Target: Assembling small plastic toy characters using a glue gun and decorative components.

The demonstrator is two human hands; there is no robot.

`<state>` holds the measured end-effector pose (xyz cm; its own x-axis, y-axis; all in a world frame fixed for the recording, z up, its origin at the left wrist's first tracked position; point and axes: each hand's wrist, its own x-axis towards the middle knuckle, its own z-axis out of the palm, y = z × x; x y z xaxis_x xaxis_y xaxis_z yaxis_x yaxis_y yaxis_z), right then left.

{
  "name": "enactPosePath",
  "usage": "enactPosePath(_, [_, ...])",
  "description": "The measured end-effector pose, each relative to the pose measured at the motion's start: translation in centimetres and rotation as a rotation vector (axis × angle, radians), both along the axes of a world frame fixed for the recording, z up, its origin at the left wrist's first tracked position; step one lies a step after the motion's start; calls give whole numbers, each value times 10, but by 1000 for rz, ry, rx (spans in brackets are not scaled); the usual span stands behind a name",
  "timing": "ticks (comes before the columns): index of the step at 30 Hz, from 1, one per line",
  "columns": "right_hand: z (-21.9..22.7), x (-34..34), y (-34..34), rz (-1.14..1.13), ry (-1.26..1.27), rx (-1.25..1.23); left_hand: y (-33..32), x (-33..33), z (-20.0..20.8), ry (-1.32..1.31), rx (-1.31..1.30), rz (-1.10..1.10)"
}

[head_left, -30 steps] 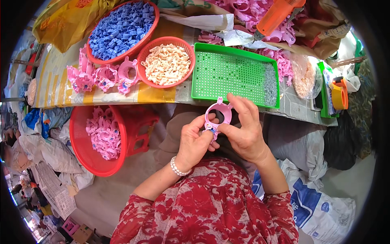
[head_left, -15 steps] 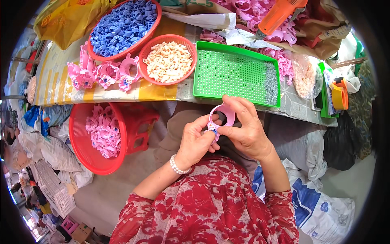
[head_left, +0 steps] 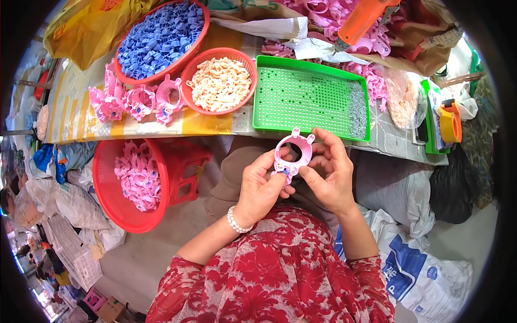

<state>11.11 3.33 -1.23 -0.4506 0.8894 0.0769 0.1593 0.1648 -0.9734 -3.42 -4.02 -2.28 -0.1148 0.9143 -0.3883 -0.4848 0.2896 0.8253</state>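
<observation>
Pink ring (head_left: 293, 152) near green tray (head_left: 258, 97) edge

A white sack (head_left: 425, 269) with blue print is seen on the floor, lower right; a yellow bag (head_left: 91, 27) lies upper left on the table (head_left: 204, 125).

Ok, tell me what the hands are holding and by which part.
Both hands hold one pink plastic ring-shaped piece: left hand pinches its lower end, right hand grips its right rim.
</observation>
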Motion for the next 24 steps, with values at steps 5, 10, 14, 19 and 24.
enactPosePath(5, [2,-4,1,38,-71,64,-2,2,2,15,52,-11])
enactPosePath(10, [-2,-4,0,102,220,-242,-1,3,7,-40,49,-41])
enactPosePath(14, [2,-3,2,120,194,-237,0,2,9,-43,70,-49])
enactPosePath(19, [4,-2,0,78,160,-246,-1,2,3,41,146,-80])
enactPosePath(24, [9,-2,-3,71,227,-285,-2,2,-1,25,92,-94])
